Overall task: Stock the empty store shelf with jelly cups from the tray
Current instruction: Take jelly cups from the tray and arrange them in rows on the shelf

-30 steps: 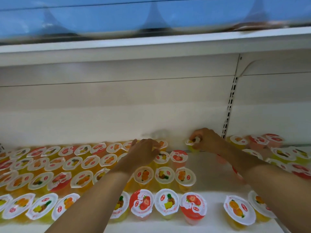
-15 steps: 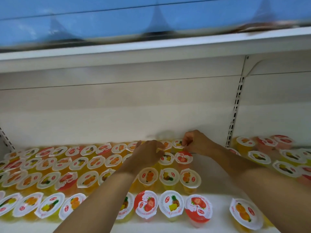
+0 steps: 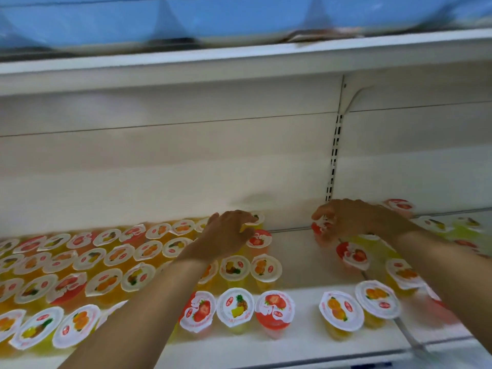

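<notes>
Since half a second ago the right hand [image 3: 343, 218] has swung rightwards from the middle cups to the slotted upright [image 3: 334, 161], where its curled fingers now pinch a red-lidded jelly cup [image 3: 320, 230] at the back of the shelf [image 3: 298, 262]. The left hand [image 3: 226, 235] has hardly shifted; its fingers curl round a yellow cup [image 3: 254, 221] in the back row, its lid half hidden under the fingertips.

Two hands and two bare forearms are in view. Three cups stand in the front row between the arms: strawberry [image 3: 198, 310], pineapple [image 3: 235, 307] and strawberry [image 3: 274, 308]. Two orange-lidded cups [image 3: 340, 311] sit further right at the front edge, and one red cup [image 3: 354, 255] stands alone behind them.

Left of the forearm the cups fill five rough rows; motion blur and the frame edge prevent an exact count. Cups on the far right are smeared too, some covered by the right forearm. Blue shapes [image 3: 239, 17] on the upper shelf are too blurred to identify.
</notes>
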A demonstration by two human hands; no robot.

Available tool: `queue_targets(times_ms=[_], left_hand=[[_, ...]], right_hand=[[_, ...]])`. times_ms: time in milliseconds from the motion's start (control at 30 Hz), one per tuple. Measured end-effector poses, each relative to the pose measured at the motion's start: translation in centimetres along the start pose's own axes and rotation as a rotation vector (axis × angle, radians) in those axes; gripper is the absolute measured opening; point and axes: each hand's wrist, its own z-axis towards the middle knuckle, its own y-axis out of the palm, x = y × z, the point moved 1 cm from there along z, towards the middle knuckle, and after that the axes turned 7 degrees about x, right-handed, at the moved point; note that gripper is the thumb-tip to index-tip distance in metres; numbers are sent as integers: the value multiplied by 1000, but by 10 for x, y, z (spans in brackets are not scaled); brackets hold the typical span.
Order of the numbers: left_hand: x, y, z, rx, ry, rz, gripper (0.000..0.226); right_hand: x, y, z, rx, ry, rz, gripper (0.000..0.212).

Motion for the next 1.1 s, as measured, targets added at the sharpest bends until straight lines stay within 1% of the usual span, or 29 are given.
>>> queue_targets(times_ms=[33, 133, 233, 367, 467, 667, 900, 1100], left_hand=[[2, 2, 2, -6, -6, 9, 38], [7, 7, 3, -20, -28, 28, 39], [9, 10, 5, -51, -37, 52, 41], [12, 10, 8, -65, -48, 78, 40], [13, 9, 10, -56, -57, 68, 39], [12, 11, 10, -19, -101, 10, 35], [12, 8, 10, -39, -130, -28, 33], [14, 6, 11, -47, -148, -38, 33]], right_hand=[[2, 3, -1, 8, -19, 14, 71], [1, 10, -4, 73, -104, 95, 49], [-4, 12, -1, 73, -161, 178, 39], [-17, 15, 10, 50, -196, 261, 35], [-26, 21, 20, 75, -208, 314, 33], [-46, 34, 38, 139, -231, 348, 29], [-60, 42, 54, 244, -254, 405, 22], [-61, 51, 65, 248, -231, 390, 25]])
